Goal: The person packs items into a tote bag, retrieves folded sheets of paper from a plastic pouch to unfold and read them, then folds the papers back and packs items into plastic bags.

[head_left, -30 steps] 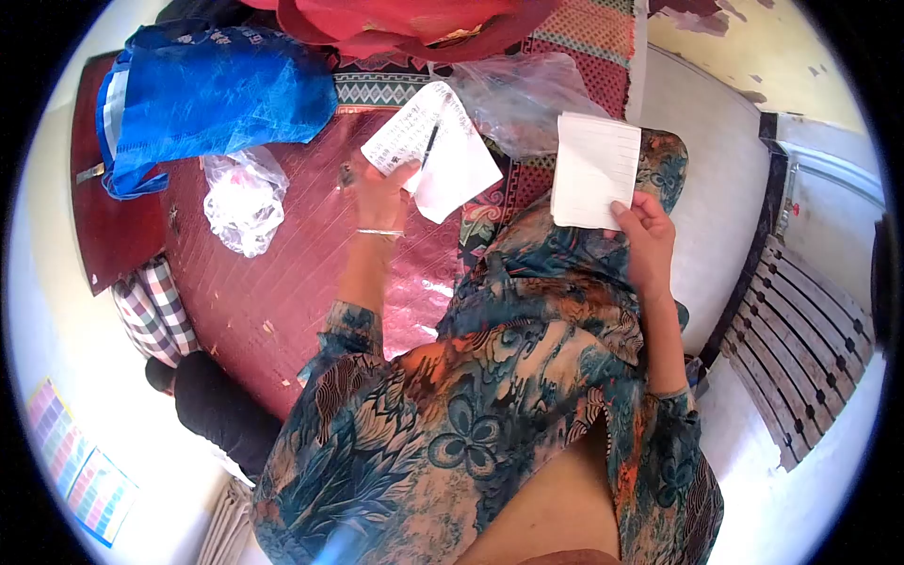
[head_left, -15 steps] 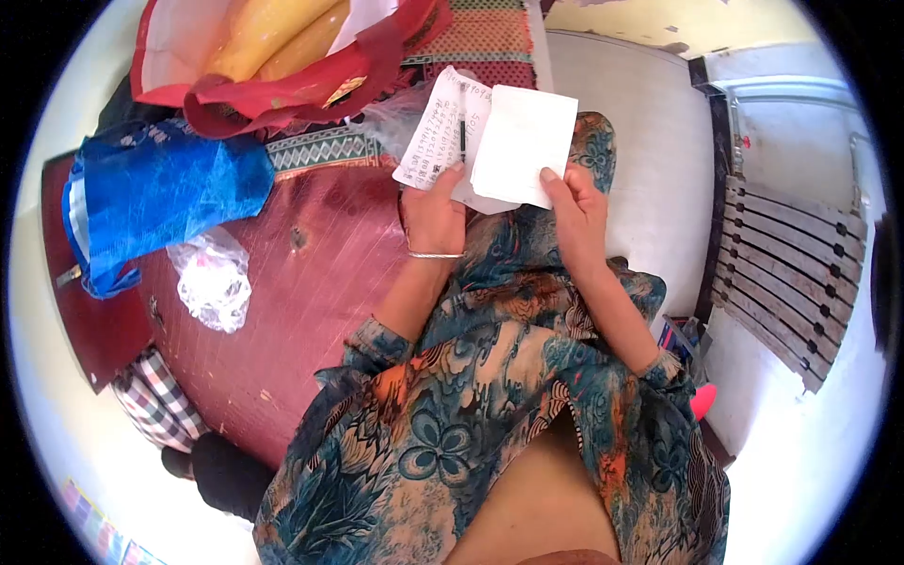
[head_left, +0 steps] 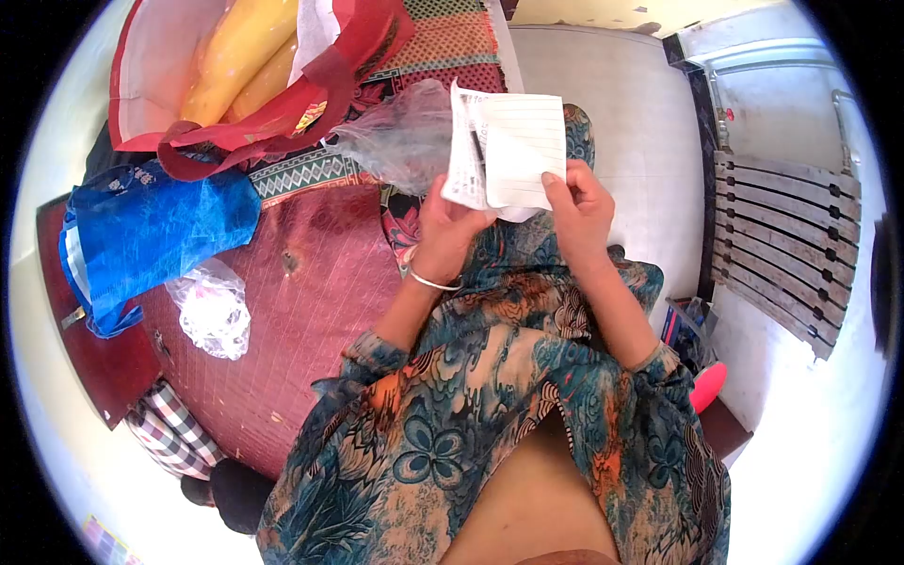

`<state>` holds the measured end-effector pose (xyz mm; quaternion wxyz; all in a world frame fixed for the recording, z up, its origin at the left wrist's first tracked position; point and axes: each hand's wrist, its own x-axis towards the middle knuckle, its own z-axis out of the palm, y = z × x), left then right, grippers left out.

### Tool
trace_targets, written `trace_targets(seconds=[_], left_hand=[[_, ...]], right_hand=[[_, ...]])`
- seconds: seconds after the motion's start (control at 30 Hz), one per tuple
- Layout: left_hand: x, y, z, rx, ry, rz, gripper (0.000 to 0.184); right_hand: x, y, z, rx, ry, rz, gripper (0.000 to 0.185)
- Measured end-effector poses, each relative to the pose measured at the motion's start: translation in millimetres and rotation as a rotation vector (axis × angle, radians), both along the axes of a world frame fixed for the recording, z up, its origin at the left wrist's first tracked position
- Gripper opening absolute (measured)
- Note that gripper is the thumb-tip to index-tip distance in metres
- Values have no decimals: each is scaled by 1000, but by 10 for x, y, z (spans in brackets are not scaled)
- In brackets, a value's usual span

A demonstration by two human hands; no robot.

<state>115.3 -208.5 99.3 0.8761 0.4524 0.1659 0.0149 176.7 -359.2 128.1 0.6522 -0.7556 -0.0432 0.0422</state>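
bright, pale light fills the view, though its exact direction is hard to tell. toward the lower right the white wall (head_left: 791,400) burns out to blank glare, and the lower left washes out too. the clear plastic bag (head_left: 215,315) catches a hard white highlight, while the maroon surface (head_left: 311,311) carries a softer sheen. the lined page (head_left: 527,127) looks nearly white, its rules faint; writing on the written sheet (head_left: 465,141) smears past reading. fisheye distortion bows the slatted panel (head_left: 786,250), and black corners close around a curved rim with a bluish fringe.
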Motion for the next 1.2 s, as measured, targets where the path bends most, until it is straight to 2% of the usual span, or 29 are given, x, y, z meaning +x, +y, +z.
trace_targets(seconds=[0.1, 0.13, 0.23, 0.27, 0.37, 0.4, 0.5, 0.6, 0.7, 0.8, 0.87, 0.97, 1.07, 1.2], left_hand=[[-37, 141, 6, -220, -141, -16, 54], [-46, 196, 31, 98, -26, -75, 44], [108, 334, -35, -516, 85, -14, 36], [167, 316, -52, -550, 182, -28, 42], [315, 217, -31, -579, 75, -143, 45], [327, 145, 44, -458, 127, -99, 51], [289, 104, 8, -657, -31, -141, 47], [222, 32, -86, -662, 66, -42, 50], [204, 9, -135, -663, 83, -54, 56], [194, -10, -106, -736, 70, -74, 56], [181, -35, -93, -781, 47, -49, 55], [174, -11, -205, -964, -76, -145, 53], [172, -54, -120, -771, 83, -41, 51], [169, -44, -108, -811, 25, -83, 49]], right_hand=[[53, -134, -28, 51, 7, 22, 13], [67, -166, -19, 77, 14, 46, 13], [72, -292, -61, 88, 65, 180, 11], [70, -310, -79, 81, 87, 235, 11], [33, -276, -64, -15, 34, 290, 10], [6, -258, -19, -26, 138, 261, 12], [-26, -153, 60, 18, 233, 164, 15], [-18, -190, -66, -160, 220, 199, 18], [-12, -178, -114, -196, -25, 201, 18], [-16, -148, -36, -217, -142, 171, 16], [-19, -127, -21, -202, -168, 116, 15], [-5, -130, 17, -237, -194, 92, 14], [4, -154, 14, -286, -268, 87, 11], [10, -163, -2, -347, -368, 61, 7]])
